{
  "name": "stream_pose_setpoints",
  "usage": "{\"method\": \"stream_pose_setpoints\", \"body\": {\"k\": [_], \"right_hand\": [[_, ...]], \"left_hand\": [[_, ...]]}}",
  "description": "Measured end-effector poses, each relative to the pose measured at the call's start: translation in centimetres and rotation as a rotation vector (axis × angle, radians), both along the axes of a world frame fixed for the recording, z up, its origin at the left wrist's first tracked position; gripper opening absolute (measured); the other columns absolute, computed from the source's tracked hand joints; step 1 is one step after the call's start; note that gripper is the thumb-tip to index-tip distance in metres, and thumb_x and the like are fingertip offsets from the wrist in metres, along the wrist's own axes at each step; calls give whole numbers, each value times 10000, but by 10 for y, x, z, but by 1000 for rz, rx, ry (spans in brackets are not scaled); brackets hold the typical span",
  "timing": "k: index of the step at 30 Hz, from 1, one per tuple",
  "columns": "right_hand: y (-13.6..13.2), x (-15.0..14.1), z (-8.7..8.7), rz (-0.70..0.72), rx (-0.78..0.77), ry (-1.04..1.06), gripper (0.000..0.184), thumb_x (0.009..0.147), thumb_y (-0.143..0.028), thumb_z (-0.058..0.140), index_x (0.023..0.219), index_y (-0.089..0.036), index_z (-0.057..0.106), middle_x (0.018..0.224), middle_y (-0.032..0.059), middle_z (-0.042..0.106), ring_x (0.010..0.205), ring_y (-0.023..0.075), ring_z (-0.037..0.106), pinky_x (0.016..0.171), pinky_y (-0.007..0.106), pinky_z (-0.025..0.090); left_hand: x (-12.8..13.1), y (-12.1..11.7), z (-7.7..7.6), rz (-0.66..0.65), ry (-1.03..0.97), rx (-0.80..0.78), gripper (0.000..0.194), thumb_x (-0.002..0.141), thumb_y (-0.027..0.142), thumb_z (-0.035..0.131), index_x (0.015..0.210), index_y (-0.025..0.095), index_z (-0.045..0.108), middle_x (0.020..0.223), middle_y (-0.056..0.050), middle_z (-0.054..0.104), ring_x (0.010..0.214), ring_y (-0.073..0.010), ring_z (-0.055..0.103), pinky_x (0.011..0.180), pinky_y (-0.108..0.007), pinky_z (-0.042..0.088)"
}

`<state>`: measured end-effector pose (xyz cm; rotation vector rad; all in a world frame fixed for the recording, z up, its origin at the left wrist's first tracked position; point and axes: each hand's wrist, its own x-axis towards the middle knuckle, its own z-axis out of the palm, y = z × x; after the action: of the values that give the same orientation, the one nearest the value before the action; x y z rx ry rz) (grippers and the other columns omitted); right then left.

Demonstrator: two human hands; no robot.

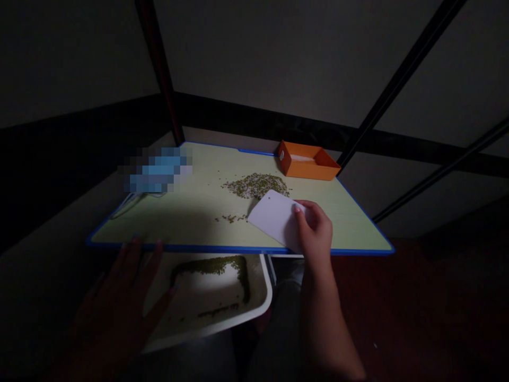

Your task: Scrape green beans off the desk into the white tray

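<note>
My right hand (316, 228) grips a flat white scraper (278, 215) with a small hole near its upper corner. The scraper's edge lies beside a spread pile of small greenish beans or seeds (256, 185) on the pale table top (191, 180). A thin scatter of the same seeds (230, 218) lies just left of the scraper. In shadow at the lower left, my left hand (127, 292) has its fingers spread and holds nothing. It hovers over or rests at the left side of a white tub (264, 286), in which more seeds line the far and right walls.
An orange open box (310, 168) stands at the table's back right corner, with something whitish inside. A blurred-out blue item (159, 170) sits at the left, a pale cable or wire beside it. Blue edging (361, 251) rims the table. Panelled walls close in behind it.
</note>
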<state>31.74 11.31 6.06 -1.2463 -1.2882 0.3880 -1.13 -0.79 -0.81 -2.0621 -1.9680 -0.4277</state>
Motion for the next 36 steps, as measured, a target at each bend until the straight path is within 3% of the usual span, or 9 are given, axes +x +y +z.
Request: {"method": "stream_pose_setpoints", "body": {"k": [12, 18, 30, 36], "right_hand": [[-3, -17, -2, 199, -51, 56, 178, 847, -344, 625, 931, -205, 699, 912, 44, 754, 822, 194, 672, 726, 313, 502], [-1, -22, 1, 90, -11, 49, 175, 843, -339, 616, 914, -195, 686, 896, 51, 748, 832, 201, 672, 755, 331, 508], [1, -21, 2, 22, -12, -20, 182, 846, -348, 592, 909, -197, 672, 869, 58, 747, 802, 211, 676, 744, 343, 514], [0, -26, 3, 53, 7, -38, 189, 854, -346, 583, 924, -199, 678, 899, 58, 747, 833, 210, 673, 768, 346, 509]], "left_hand": [[2, 0, 4, -5, -10, 17, 722, 876, 515, 318, 1523, 315, 66, 1668, -142, 117, 1508, -377, 208, 1081, -644, 416], [0, 0, 3, -7, -3, 14, 724, 877, 511, 327, 1522, 326, 54, 1676, -125, 86, 1511, -367, 203, 1070, -633, 435], [1, -2, 5, -21, 21, 22, 723, 882, 489, 337, 1521, 321, 42, 1673, -125, 109, 1519, -350, 187, 1072, -626, 436], [1, -1, 5, -8, 10, 8, 719, 882, 508, 329, 1520, 323, 54, 1675, -117, 103, 1523, -335, 181, 1076, -615, 437]]}}
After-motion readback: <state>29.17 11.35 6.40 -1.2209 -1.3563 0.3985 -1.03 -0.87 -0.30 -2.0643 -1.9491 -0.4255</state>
